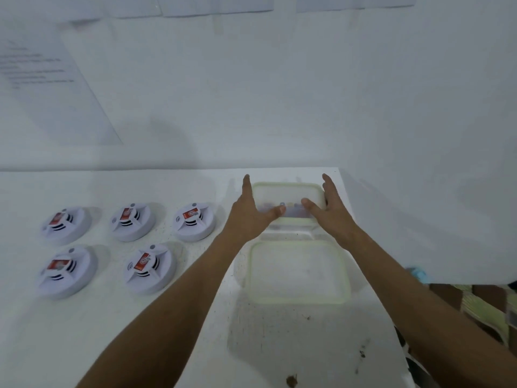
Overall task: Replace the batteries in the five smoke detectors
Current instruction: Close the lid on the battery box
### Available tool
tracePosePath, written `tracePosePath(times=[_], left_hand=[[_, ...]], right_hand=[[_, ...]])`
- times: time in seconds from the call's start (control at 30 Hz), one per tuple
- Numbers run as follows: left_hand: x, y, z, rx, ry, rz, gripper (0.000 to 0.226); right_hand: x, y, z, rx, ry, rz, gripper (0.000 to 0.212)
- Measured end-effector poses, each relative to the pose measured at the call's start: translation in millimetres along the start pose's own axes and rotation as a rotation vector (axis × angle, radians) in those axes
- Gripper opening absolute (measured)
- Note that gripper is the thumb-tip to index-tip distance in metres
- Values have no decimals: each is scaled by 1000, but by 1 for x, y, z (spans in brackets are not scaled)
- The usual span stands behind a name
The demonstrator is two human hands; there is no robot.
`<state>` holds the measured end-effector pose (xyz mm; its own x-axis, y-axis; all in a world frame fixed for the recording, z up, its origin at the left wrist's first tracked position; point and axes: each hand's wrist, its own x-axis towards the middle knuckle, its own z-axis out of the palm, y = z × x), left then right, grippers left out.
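**Both hands at the far box, 5 smoke detectors waiting on the left**

High on the wall at the far left hangs a sheet of paper [53,88]; its printed lines are too blurred to read. More sheets along the top of the wall are cut off by the frame.

Below, on the white table [84,331], 5 smoke detectors sit in 2 rows, 3 behind and 2 in front, all well apart from the hands. From the left, the back row holds the first detector [65,224], the second detector [133,221] and the third detector [194,221]; the front row holds the fourth detector [67,271] and the fifth detector [149,267]. Each is a round white disc with a raised centre, dark slots and a red label on top. The label print is too small to make out.

Right of them, the left hand [250,212] lies against the left side of the far box [288,193], fingers straight along the wall, thumb across the front. The box is cloudy plastic with a pale green rim; small coloured shapes show faintly through its front, too blurred to name. The right hand [328,211] mirrors this on the right side, fingers straight. Neither hand curls round the box.

Just in front sits a near box [298,273] of the same kind. Brown specks mark the table near its front edge. At the far right, a blue object and patterned floor are cut off.
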<state>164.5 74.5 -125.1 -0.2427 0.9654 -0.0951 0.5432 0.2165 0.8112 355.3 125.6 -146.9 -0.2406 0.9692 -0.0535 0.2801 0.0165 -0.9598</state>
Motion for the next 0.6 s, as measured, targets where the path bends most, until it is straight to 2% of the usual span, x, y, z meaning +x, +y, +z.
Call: tracePosePath(times=[0.27, 0.6], left_hand=[[7, -9, 6, -132, 54, -31, 119], [-5, -12, 3, -173, 50, -42, 106]], right_hand=[[1, 8, 1, 217, -42, 1, 88], [-16, 3, -11, 100, -146, 77, 98]])
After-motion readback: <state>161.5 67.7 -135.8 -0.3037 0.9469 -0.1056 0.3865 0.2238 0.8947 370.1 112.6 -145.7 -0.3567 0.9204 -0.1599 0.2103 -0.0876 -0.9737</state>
